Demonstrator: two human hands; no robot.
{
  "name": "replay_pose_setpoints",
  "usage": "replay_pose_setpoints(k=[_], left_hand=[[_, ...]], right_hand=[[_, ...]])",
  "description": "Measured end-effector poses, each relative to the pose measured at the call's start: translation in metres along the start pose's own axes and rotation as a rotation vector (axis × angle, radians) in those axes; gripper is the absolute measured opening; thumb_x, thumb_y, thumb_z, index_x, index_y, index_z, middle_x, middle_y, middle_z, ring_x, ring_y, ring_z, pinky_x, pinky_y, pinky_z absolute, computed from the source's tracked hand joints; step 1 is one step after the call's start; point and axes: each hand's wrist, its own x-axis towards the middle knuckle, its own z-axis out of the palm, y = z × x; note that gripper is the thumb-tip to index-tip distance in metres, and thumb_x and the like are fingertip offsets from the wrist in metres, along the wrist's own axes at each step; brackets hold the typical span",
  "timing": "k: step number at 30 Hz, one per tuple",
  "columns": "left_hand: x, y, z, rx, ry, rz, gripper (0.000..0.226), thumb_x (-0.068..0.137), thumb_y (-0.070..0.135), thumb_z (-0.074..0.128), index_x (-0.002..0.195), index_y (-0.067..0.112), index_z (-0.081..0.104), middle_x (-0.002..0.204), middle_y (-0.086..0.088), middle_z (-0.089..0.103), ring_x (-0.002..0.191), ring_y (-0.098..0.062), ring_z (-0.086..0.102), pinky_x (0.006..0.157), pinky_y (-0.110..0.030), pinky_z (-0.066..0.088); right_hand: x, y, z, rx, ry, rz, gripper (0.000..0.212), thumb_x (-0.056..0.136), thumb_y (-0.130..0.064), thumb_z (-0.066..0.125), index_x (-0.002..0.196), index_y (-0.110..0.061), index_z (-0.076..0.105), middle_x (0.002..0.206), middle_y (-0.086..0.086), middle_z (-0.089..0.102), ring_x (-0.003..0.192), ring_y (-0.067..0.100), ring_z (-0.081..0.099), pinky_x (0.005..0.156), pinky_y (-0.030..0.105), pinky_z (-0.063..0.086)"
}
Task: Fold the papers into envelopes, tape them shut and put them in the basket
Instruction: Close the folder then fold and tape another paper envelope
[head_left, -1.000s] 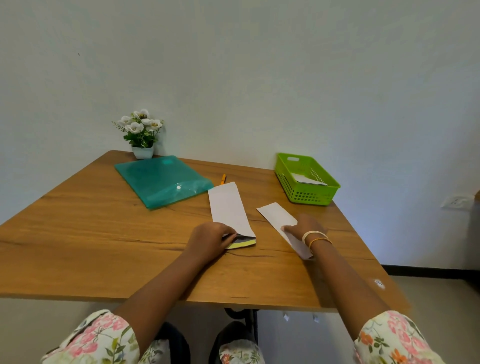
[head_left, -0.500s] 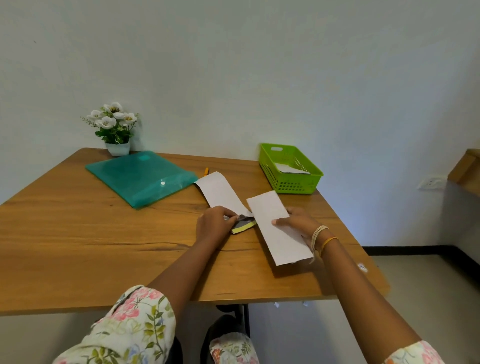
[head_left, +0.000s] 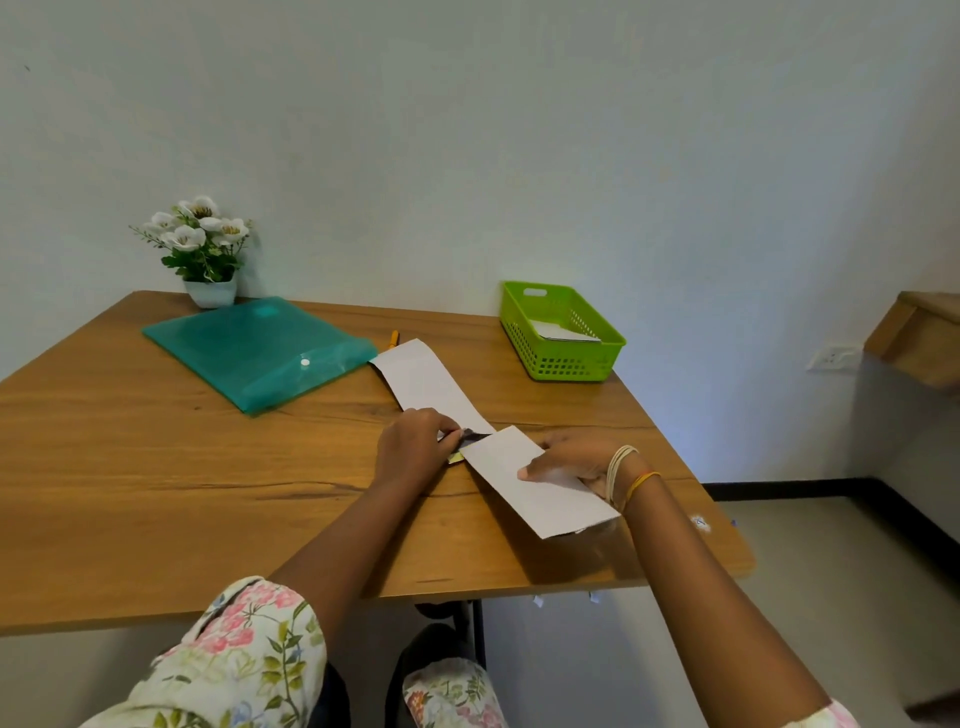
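Near strip (head_left: 537, 480): a folded white paper you hold at the table's near right; its long axis runs from far-left to near-right, and its near end just overhangs the table (head_left: 156, 493) edge.
Right hand (head_left: 576, 460): your thumb lies on top of the strip with the fingers curled past its far edge, so you pinch it; likely you hold it steady to work on its far end.
Left hand (head_left: 415, 447): your fingers are curled round a small dark and yellow thing (head_left: 464, 446) at the strip's far-left end; probably the tape, though it is too hidden to be sure.
Far strip (head_left: 428, 382): a second white paper lying flat, on the same slant, its near end under your left hand; it seems to wait its turn.
Basket (head_left: 563, 335): green, at the far right, well apart from the strips, with a white piece already inside.
Folder (head_left: 260, 351): teal, far left, touching the far strip's corner.
Pen (head_left: 394, 339): orange tip beside the far strip.
Flowers (head_left: 200, 249): a pot at the far left corner.
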Motion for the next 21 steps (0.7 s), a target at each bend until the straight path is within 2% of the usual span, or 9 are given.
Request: replay_pose_setpoints(k=[2,5,8,10,12,15,17,19,21], left_hand=[[0.0,0.0,0.001,-0.002,-0.005,0.016,0.019,0.088,0.036,0.064,0.098,0.024,0.076,0.096,0.006,0.073,0.085,-0.01,0.061,0.063,-0.027,0.051],[-0.001,0.0,0.001,-0.037,-0.014,0.053,0.019,0.088,0.035,0.065,0.097,0.023,0.076,0.094,0.007,0.072,0.081,-0.009,0.061,0.061,-0.024,0.049],[-0.002,-0.002,0.002,-0.061,-0.021,0.113,0.017,0.086,0.033,0.066,0.095,0.024,0.077,0.09,0.006,0.073,0.075,-0.006,0.059,0.06,-0.024,0.048],[-0.003,-0.002,0.0,-0.061,-0.032,0.136,0.018,0.086,0.034,0.066,0.097,0.024,0.076,0.09,0.007,0.073,0.075,-0.005,0.058,0.062,-0.024,0.048],[-0.003,-0.002,0.0,-0.051,-0.05,0.149,0.02,0.087,0.036,0.065,0.099,0.025,0.076,0.092,0.008,0.072,0.076,-0.005,0.057,0.063,-0.024,0.048],[-0.004,-0.001,0.0,-0.03,-0.042,0.176,0.021,0.088,0.037,0.064,0.101,0.025,0.075,0.094,0.008,0.072,0.077,-0.005,0.058,0.059,-0.018,0.042],[-0.004,-0.001,0.001,-0.029,-0.018,0.198,0.021,0.089,0.037,0.064,0.101,0.024,0.075,0.093,0.007,0.072,0.076,-0.004,0.058,0.058,-0.016,0.037],[-0.005,0.0,0.0,-0.039,-0.014,0.216,0.02,0.089,0.035,0.064,0.099,0.023,0.075,0.091,0.006,0.073,0.075,-0.005,0.059,0.058,-0.017,0.038],[-0.006,0.0,-0.001,-0.047,-0.009,0.224,0.018,0.088,0.034,0.065,0.098,0.023,0.076,0.089,0.006,0.073,0.074,-0.006,0.06,0.059,-0.019,0.04]], right_hand=[[0.006,0.003,0.007,0.055,-0.048,0.032,0.052,0.075,-0.012,0.074,0.12,0.005,0.057,0.095,0.019,0.068,0.073,0.028,0.068,0.068,0.037,0.057],[0.012,0.004,0.015,0.129,-0.087,0.07,0.021,0.083,-0.011,0.07,0.099,-0.001,0.062,0.075,0.012,0.069,0.056,0.021,0.068,0.054,0.03,0.057],[0.014,-0.004,0.017,0.137,-0.017,0.051,0.014,0.082,-0.009,0.072,0.088,-0.002,0.062,0.064,0.009,0.068,0.048,0.017,0.065,0.045,0.024,0.052],[0.018,-0.01,0.018,0.054,0.061,0.026,0.028,0.079,-0.013,0.075,0.098,0.0,0.06,0.074,0.01,0.068,0.053,0.019,0.065,0.051,0.027,0.053],[0.024,-0.014,0.02,0.005,0.133,0.017,0.052,0.074,-0.018,0.08,0.115,0.003,0.056,0.091,0.014,0.068,0.068,0.026,0.067,0.062,0.034,0.056],[0.032,-0.014,0.022,0.03,0.202,0.009,0.068,0.069,-0.02,0.083,0.125,0.003,0.052,0.108,0.019,0.066,0.093,0.034,0.067,0.083,0.042,0.056],[0.036,-0.012,0.024,0.081,0.254,-0.005,0.069,0.07,-0.022,0.083,0.125,0.003,0.05,0.11,0.017,0.065,0.096,0.033,0.066,0.084,0.041,0.056],[0.035,-0.009,0.028,0.073,0.3,-0.007,0.066,0.073,-0.027,0.081,0.122,0.002,0.047,0.106,0.013,0.062,0.093,0.03,0.064,0.077,0.037,0.054],[0.032,-0.006,0.032,0.094,0.274,-0.001,0.059,0.079,-0.028,0.076,0.123,0.0,0.048,0.102,0.013,0.062,0.086,0.026,0.063,0.069,0.034,0.052]])
